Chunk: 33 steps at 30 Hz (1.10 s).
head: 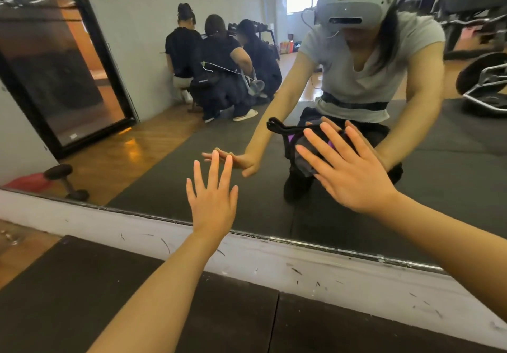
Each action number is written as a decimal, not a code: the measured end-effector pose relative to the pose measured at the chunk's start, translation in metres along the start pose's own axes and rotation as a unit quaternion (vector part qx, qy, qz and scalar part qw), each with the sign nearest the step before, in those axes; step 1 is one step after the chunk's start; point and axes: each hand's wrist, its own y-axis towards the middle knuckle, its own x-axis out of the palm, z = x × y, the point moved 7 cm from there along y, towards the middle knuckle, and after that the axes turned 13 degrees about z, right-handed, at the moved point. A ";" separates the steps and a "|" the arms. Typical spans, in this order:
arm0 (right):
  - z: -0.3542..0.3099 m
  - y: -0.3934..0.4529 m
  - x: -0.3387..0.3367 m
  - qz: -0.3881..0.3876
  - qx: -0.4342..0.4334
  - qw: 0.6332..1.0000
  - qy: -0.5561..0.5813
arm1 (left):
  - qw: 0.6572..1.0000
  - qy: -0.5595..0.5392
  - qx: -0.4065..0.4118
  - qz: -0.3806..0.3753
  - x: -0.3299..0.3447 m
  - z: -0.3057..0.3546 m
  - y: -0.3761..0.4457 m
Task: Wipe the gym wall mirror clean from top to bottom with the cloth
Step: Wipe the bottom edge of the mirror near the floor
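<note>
Mirror (343,223): wall-mounted pane, lower part in view; bottom edge runs in a slant from left to right just above a white baseboard (274,259). Glass is smooth and reflective, with faint hazy streaks near the top right.
Cloth (308,157): dark grey fabric with purple patches, bunched flat against the glass, low on the pane and right of centre. A black strap or loop (277,126) pokes out at its upper left.
Right hand (348,171): fingers straight and spread, palm pressing the cloth to the mirror. Nothing is curled round it.
Left hand (212,196): fingers straight and splayed, released, holding nothing. Fingertips meet their reflection, so they appear to touch the glass; contact cannot be confirmed.
Baseboard: painted white, scuffed, with many dark nicks and scratches.
Floor mat (109,297): dark rubber, matte, a seam visible between 2 tiles; wood flooring at far left.
Reflection: the kneeling person in a grey top with a white headset (351,9); 3 people in black crouch by the wall behind; a dumbbell (65,182) lies at lower left.
Hidden: most of the cloth lies under the right hand; its full shape is unreadable. The mirror's top and right edge are cut off by the frame.
</note>
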 end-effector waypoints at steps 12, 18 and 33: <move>-0.016 0.010 0.002 0.007 0.041 0.999 -0.010 | 0.985 -0.148 0.022 0.088 0.015 -0.023 0.012; -0.033 0.003 0.012 -0.007 0.039 0.999 -0.018 | 0.980 -0.156 0.027 0.119 0.029 -0.028 0.018; -0.097 0.003 0.037 -0.032 -0.010 0.999 0.021 | 0.975 -0.154 0.037 0.158 0.037 -0.031 0.014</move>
